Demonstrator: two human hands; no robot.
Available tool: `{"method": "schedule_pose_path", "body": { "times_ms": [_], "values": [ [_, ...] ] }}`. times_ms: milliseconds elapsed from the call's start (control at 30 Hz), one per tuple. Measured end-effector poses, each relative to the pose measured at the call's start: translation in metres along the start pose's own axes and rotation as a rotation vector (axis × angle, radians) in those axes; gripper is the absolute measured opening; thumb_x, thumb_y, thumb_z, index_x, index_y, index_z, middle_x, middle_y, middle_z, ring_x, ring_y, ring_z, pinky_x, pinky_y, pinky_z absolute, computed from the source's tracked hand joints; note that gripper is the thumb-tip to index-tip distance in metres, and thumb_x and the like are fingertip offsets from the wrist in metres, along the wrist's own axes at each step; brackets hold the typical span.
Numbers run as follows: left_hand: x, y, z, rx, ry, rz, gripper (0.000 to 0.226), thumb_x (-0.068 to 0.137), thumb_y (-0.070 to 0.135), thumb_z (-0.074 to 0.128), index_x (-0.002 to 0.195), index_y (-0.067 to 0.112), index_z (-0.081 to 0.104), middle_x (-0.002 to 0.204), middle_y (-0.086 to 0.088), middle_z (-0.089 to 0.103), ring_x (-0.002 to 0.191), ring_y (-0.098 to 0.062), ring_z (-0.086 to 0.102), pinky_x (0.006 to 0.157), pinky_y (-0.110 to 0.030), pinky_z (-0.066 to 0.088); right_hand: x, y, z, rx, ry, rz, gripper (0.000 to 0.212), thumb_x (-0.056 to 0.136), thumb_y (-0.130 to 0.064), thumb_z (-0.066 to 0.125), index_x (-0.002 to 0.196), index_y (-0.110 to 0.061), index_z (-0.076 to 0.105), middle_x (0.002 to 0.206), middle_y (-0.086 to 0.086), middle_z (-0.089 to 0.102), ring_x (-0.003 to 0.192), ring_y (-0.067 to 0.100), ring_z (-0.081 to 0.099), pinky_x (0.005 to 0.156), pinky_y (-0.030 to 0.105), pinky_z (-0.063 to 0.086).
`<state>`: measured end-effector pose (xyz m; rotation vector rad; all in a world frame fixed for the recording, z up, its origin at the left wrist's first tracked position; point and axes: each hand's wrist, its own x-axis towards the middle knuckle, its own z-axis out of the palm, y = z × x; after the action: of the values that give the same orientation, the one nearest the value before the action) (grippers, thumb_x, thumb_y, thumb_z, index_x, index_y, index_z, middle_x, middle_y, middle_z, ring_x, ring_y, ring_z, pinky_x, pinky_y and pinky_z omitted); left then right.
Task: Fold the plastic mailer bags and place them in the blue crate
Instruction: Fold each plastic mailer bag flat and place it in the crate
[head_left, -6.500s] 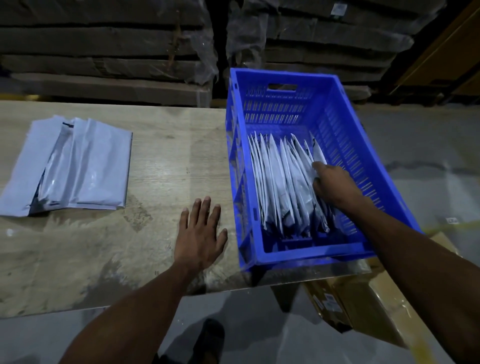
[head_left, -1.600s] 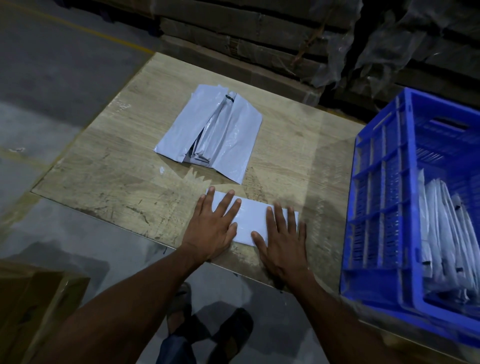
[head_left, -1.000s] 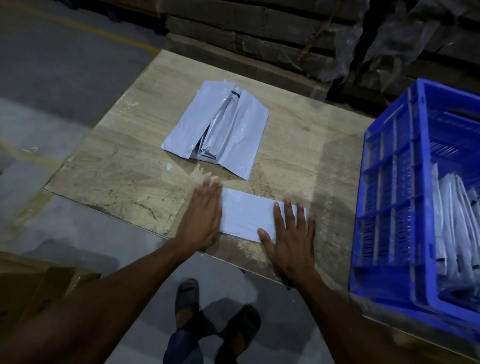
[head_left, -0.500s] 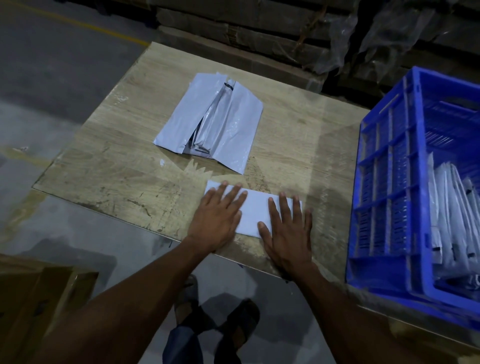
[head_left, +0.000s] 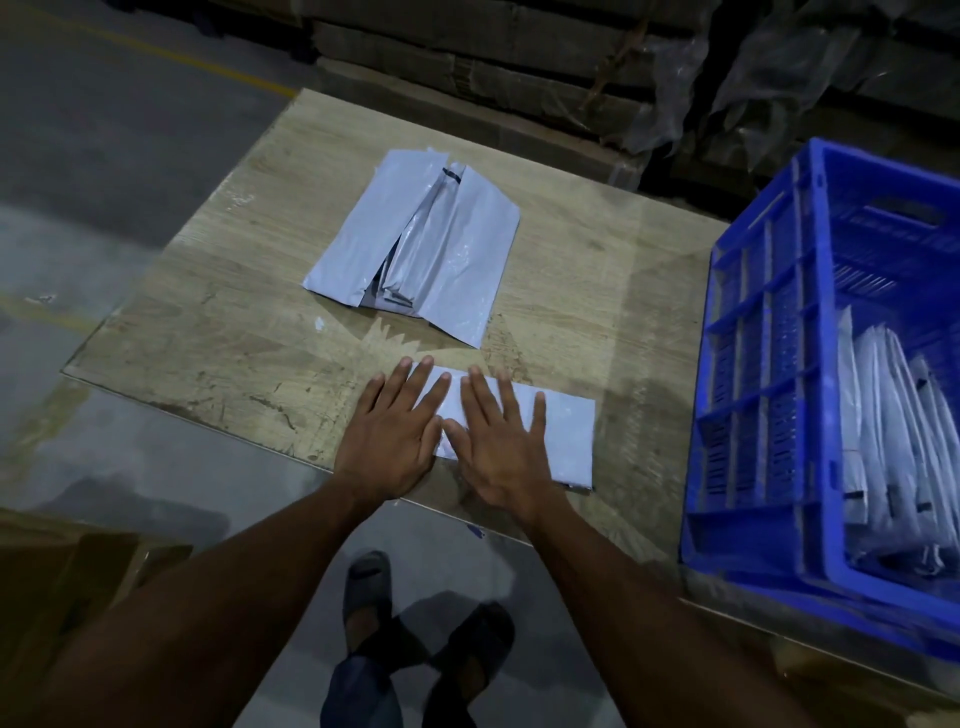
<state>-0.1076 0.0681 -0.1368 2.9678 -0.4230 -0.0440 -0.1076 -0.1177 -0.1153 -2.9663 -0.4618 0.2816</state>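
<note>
Mailer (head_left: 550, 436) lay folded at table (head_left: 208, 332) front edge, left hand (head_left: 389, 441) and right hand (head_left: 498, 447) both flat, fingers spread, pressing it, likely to set the crease before crate (head_left: 815, 364) drop

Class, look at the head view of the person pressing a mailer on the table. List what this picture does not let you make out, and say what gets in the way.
- Left part of the folded mailer: covered by the left hand and right hand.
- Blue crate: right side cut off by the picture's edge.
- Count of mailers in the crate: they overlap and run off the edge.
- Inner layers of the unfolded stack: hidden under the top bags.
</note>
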Motion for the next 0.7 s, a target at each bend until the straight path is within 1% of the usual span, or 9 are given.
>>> {"method": "schedule_pose_path", "body": {
  "times_ms": [100, 167, 367, 400, 467, 500, 533, 633, 700],
  "values": [
    [0.001, -0.001, 0.000, -0.001, 0.009, -0.005, 0.060, 0.105, 0.039, 0.024, 0.163, 0.023, 0.030, 0.172, -0.005, 0.020, 0.159, -0.026, 0.016, 0.125, -0.050, 0.019, -0.011, 0.027, 0.005, -0.003, 0.011, 0.066, 0.067, 0.104, -0.063, 0.010, 0.161, -0.029, 0.014, 0.170, -0.005, 0.004, 0.156, 0.030, 0.001, 0.121, 0.060, 0.009],
    [0.001, -0.001, 0.000, -0.010, 0.006, -0.005, 0.060, 0.106, 0.039, 0.023, 0.163, 0.023, 0.029, 0.172, -0.006, 0.019, 0.159, -0.026, 0.015, 0.125, -0.050, 0.019, -0.023, 0.048, 0.003, -0.045, 0.017, 0.114, 0.069, 0.103, -0.064, 0.011, 0.161, -0.027, 0.016, 0.170, -0.001, 0.005, 0.155, 0.034, 0.002, 0.122, 0.059, 0.009],
    [0.001, -0.001, 0.001, -0.014, 0.002, -0.014, 0.060, 0.106, 0.041, 0.022, 0.163, 0.023, 0.028, 0.172, -0.010, 0.018, 0.159, -0.028, 0.015, 0.126, -0.051, 0.019, -0.041, 0.072, 0.002, 0.037, -0.027, 0.203, 0.075, 0.099, -0.070, 0.008, 0.161, -0.027, 0.004, 0.168, 0.002, -0.016, 0.153, 0.033, -0.017, 0.123, 0.057, 0.006],
    [0.002, -0.001, 0.001, -0.010, 0.001, -0.012, 0.060, 0.106, 0.041, 0.022, 0.164, 0.023, 0.027, 0.172, -0.011, 0.018, 0.159, -0.028, 0.015, 0.126, -0.051, 0.018, -0.041, 0.072, 0.000, 0.051, -0.046, 0.214, 0.078, 0.097, -0.072, 0.006, 0.161, -0.027, 0.001, 0.167, 0.002, -0.020, 0.153, 0.032, -0.020, 0.122, 0.059, 0.003],
    [0.001, -0.001, 0.000, -0.005, -0.002, -0.014, 0.060, 0.106, 0.041, 0.022, 0.164, 0.024, 0.026, 0.172, -0.011, 0.017, 0.159, -0.028, 0.013, 0.126, -0.051, 0.016, -0.041, 0.070, -0.005, 0.055, -0.098, 0.230, 0.086, 0.092, -0.080, 0.005, 0.159, -0.029, -0.012, 0.163, 0.001, -0.031, 0.149, 0.032, -0.030, 0.118, 0.064, -0.012],
    [0.001, -0.001, 0.000, -0.007, -0.002, -0.015, 0.060, 0.106, 0.041, 0.022, 0.164, 0.024, 0.026, 0.172, -0.011, 0.017, 0.159, -0.027, 0.012, 0.126, -0.051, 0.016, -0.041, 0.068, -0.007, 0.015, -0.105, 0.193, 0.089, 0.090, -0.082, 0.007, 0.158, -0.029, -0.017, 0.162, 0.002, -0.034, 0.148, 0.032, -0.033, 0.115, 0.065, -0.019],
    [0.001, -0.001, -0.001, -0.013, 0.000, -0.016, 0.060, 0.106, 0.041, 0.022, 0.164, 0.025, 0.026, 0.172, -0.011, 0.017, 0.159, -0.027, 0.012, 0.126, -0.051, 0.016, -0.042, 0.067, -0.010, -0.039, -0.102, 0.111, 0.091, 0.091, -0.083, 0.010, 0.158, -0.027, -0.018, 0.163, 0.003, -0.032, 0.148, 0.033, -0.032, 0.114, 0.066, -0.019],
    [0.001, -0.001, -0.002, -0.052, 0.007, -0.011, 0.063, 0.105, 0.045, 0.022, 0.165, 0.025, 0.022, 0.172, -0.010, 0.017, 0.159, -0.027, 0.013, 0.126, -0.052, 0.016, -0.042, 0.066, -0.009, -0.071, -0.150, -0.215, 0.080, 0.098, -0.074, 0.018, 0.162, -0.029, -0.002, 0.168, -0.002, -0.017, 0.153, 0.030, -0.021, 0.121, 0.064, 0.003],
    [-0.001, -0.002, -0.003, -0.096, 0.029, 0.019, 0.074, 0.101, 0.056, 0.029, 0.166, 0.022, 0.014, 0.173, -0.010, 0.014, 0.160, -0.027, 0.010, 0.127, -0.052, 0.013, -0.036, 0.067, -0.010, -0.016, -0.172, -0.254, 0.075, 0.097, -0.070, 0.017, 0.162, -0.031, 0.007, 0.168, -0.005, -0.010, 0.154, 0.027, -0.017, 0.123, 0.058, 0.003]
  ]
}}
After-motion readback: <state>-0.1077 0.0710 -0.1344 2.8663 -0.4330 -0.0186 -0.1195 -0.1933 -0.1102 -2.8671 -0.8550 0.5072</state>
